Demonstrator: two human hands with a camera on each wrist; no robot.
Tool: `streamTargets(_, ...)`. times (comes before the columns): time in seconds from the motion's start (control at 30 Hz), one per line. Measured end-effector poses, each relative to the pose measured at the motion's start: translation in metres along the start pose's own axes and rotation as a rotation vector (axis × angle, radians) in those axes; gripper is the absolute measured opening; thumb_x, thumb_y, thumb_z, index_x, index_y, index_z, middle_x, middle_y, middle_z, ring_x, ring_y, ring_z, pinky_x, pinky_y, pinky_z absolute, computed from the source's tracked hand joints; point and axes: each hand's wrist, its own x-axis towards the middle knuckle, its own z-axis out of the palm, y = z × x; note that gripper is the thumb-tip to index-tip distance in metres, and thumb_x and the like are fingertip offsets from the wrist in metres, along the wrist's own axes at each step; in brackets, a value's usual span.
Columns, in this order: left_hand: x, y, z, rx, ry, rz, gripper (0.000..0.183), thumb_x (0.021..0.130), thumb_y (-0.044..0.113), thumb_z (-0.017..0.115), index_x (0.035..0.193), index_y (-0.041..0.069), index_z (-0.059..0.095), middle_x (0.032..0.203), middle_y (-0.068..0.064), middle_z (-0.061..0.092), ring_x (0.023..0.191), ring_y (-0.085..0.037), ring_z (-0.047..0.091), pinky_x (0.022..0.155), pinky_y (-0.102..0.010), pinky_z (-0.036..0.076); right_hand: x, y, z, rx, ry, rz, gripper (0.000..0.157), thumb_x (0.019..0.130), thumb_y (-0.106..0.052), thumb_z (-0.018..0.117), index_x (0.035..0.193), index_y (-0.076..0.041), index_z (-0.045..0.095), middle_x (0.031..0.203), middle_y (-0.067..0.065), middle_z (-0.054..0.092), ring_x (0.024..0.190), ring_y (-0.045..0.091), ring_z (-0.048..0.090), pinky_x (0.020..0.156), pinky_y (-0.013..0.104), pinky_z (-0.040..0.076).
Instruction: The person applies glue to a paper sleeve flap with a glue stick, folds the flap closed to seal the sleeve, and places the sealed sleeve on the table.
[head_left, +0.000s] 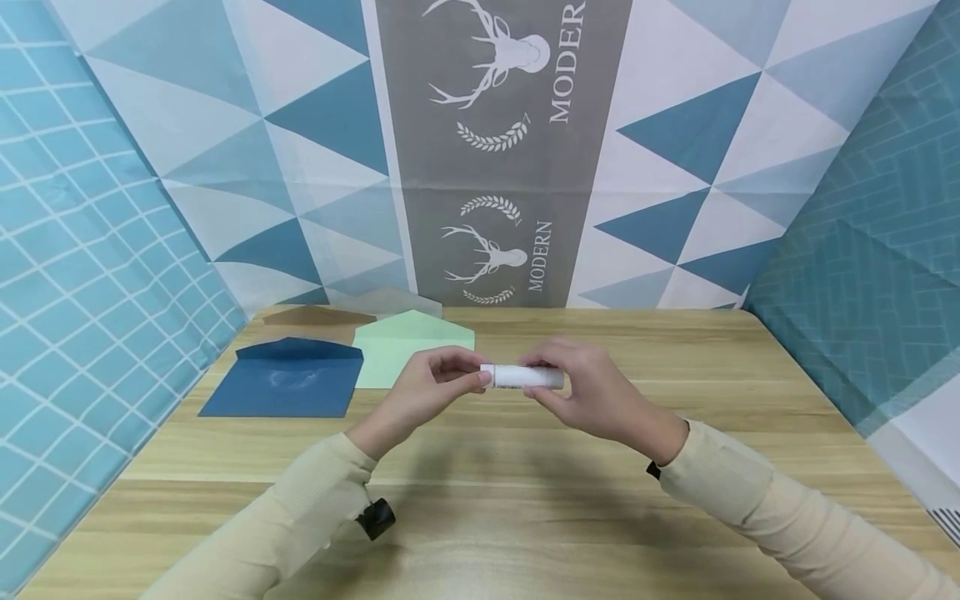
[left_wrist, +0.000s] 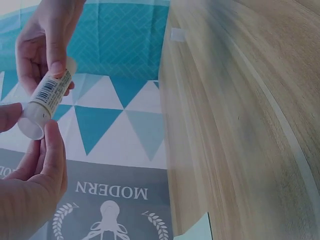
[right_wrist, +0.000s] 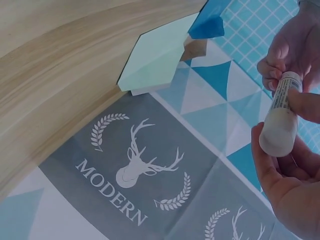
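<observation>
A white glue stick [head_left: 517, 377] with a printed barcode label lies level between both hands, held above the table. My left hand [head_left: 429, 385] pinches its left end between thumb and fingers. At the other end, my right hand [head_left: 592, 387] grips the tube, thumb below and fingers over the top. The left wrist view shows the label and barcode of the glue stick [left_wrist: 50, 92], with the left fingertips at its pale end. From the right wrist, the rounded broad end of the glue stick [right_wrist: 280, 131] faces the camera.
Left of the hands on the wooden table [head_left: 480, 517] lie a dark blue envelope [head_left: 281, 393] and a mint green envelope [head_left: 382, 358], flaps open. Behind them are a brown envelope [head_left: 318, 321] and a greyish white one. Patterned cloth [head_left: 510, 192] hangs behind the table.
</observation>
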Motion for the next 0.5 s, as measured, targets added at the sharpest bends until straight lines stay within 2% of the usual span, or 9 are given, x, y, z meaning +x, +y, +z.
streamTargets(0.2, 0.001, -0.001, 0.003, 0.018, 0.002, -0.033, 0.027, 0.084, 0.014, 0.073, 0.107, 0.001, 0.069, 0.098, -0.009, 0.073, 0.083, -0.007, 0.069, 0.082, -0.026, 0.058, -0.001, 0.001, 0.001, -0.036, -0.069, -0.008, 0.022, 0.078, -0.007, 0.077, 0.098, -0.006, 0.069, 0.091, 0.002, 0.070, 0.076, 0.008, 0.062, 0.067, 0.024, 0.056)
streamTargets(0.3, 0.001, 0.000, 0.004, 0.035, -0.001, -0.002, 0.026, 0.082, 0.010, 0.074, 0.105, -0.001, 0.069, 0.098, -0.013, 0.072, 0.082, -0.007, 0.068, 0.079, -0.025, 0.059, 0.000, 0.002, 0.000, -0.029, -0.114, 0.017, 0.019, 0.080, -0.005, 0.076, 0.098, -0.005, 0.070, 0.090, 0.003, 0.070, 0.075, 0.008, 0.062, 0.066, 0.023, 0.055)
streamTargets(0.37, 0.000, -0.001, 0.004, 0.051, 0.001, 0.079, 0.024, 0.080, 0.005, 0.075, 0.102, -0.001, 0.069, 0.099, -0.015, 0.071, 0.082, -0.008, 0.068, 0.078, -0.025, 0.059, 0.002, 0.005, -0.001, 0.050, -0.175, 0.068, 0.016, 0.081, -0.005, 0.074, 0.097, -0.006, 0.070, 0.090, 0.002, 0.071, 0.075, 0.006, 0.062, 0.068, 0.022, 0.055)
streamTargets(0.4, -0.001, -0.002, 0.004, 0.075, -0.004, 0.148, 0.023, 0.078, 0.003, 0.075, 0.101, -0.001, 0.070, 0.099, -0.015, 0.071, 0.081, -0.008, 0.068, 0.079, -0.025, 0.060, 0.002, 0.007, -0.002, 0.104, -0.211, 0.102, 0.015, 0.082, -0.005, 0.074, 0.097, -0.006, 0.071, 0.090, 0.003, 0.071, 0.075, 0.006, 0.061, 0.069, 0.021, 0.055)
streamTargets(0.5, -0.001, -0.007, 0.002, 0.214, -0.046, 0.432, 0.024, 0.075, -0.001, 0.077, 0.098, 0.002, 0.070, 0.098, -0.013, 0.071, 0.081, -0.009, 0.069, 0.079, -0.025, 0.060, 0.003, 0.014, -0.005, 0.300, -0.328, 0.222, 0.012, 0.085, -0.005, 0.071, 0.096, -0.006, 0.071, 0.089, 0.004, 0.072, 0.074, 0.006, 0.061, 0.070, 0.020, 0.055)
